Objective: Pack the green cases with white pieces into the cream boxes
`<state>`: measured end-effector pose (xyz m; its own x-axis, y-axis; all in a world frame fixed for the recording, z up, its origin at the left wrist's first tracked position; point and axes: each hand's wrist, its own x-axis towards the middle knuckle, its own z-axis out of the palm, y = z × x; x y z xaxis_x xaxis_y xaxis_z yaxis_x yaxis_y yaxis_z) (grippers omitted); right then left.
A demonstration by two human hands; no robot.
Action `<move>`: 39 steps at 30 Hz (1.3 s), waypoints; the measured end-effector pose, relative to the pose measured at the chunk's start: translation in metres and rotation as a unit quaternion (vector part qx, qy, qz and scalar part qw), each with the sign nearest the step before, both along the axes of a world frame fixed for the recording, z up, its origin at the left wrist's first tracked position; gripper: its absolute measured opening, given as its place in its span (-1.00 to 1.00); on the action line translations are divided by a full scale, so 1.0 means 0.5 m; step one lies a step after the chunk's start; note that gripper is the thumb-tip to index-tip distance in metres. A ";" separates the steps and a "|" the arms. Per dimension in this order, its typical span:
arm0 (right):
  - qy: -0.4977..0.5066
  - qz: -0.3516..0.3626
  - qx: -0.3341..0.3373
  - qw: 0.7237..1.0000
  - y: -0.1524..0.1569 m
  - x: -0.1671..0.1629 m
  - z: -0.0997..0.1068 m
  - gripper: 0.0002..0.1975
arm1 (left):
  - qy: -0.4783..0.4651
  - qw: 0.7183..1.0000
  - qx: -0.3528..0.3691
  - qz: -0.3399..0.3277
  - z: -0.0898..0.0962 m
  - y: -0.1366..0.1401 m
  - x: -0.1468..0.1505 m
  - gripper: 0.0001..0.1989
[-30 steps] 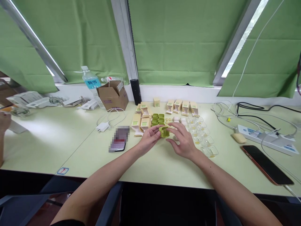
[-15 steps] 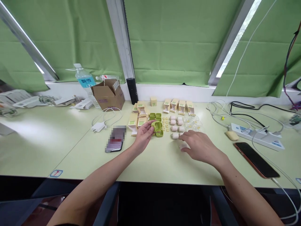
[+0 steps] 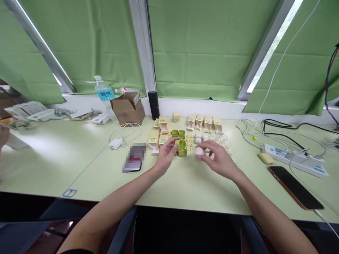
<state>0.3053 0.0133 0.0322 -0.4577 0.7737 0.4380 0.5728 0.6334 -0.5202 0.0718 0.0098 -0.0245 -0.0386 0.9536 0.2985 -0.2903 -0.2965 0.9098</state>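
My left hand (image 3: 166, 155) is closed on a small green open-topped case (image 3: 177, 143), held just above the table. More green cases (image 3: 182, 152) stand in rows right behind it. Between the fingertips of my right hand (image 3: 218, 159) is a small pale pink-white rounded piece (image 3: 199, 151); its exact kind is unclear. Under and behind that hand, several similar pale pieces (image 3: 197, 138) are lined up, partly hidden by my fingers. Small yellow pieces (image 3: 189, 144) lie in two columns between the cases and the pale pieces.
Opened cream boxes (image 3: 154, 138) and clear plastic pieces (image 3: 224, 140) flank the rows. A pixelated phone (image 3: 134, 157) lies left; another phone (image 3: 296, 187) and a power strip (image 3: 295, 160) lie right. Further back are a cardboard box (image 3: 128, 111), black cylinder (image 3: 153, 106) and water bottle (image 3: 105, 95). A blurred hand (image 3: 3, 137) shows far left.
My right hand has lifted a pale piece from the rows and moved slightly left toward the green case. The view has shifted slightly, and another person's blurred hand has appeared at the left edge.
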 end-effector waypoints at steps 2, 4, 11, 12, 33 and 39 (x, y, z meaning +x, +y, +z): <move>0.149 0.017 -0.081 0.985 0.017 -0.037 -0.002 -0.72 | 0.017 1.000 0.006 0.012 0.006 -0.003 0.001 -0.51; 0.252 0.017 -0.156 0.955 0.034 -0.073 -0.019 -0.61 | 0.028 0.999 0.015 0.021 0.013 -0.006 0.001 -0.53; 0.400 0.053 -0.280 0.871 0.046 -0.112 -0.095 -0.47 | 0.087 0.994 0.064 0.034 0.012 -0.010 0.000 -0.50; 0.406 0.057 -0.288 0.865 0.043 -0.109 -0.098 -0.48 | 0.097 0.992 0.066 0.036 0.009 -0.010 0.001 -0.50; 0.389 0.089 -0.272 0.875 0.023 -0.115 -0.099 -0.56 | 0.263 0.952 0.149 0.043 0.003 -0.032 0.002 -0.57; 0.413 0.073 -0.273 0.866 0.014 -0.127 -0.110 -0.57 | 0.347 0.910 0.206 0.091 -0.003 -0.036 0.010 -0.46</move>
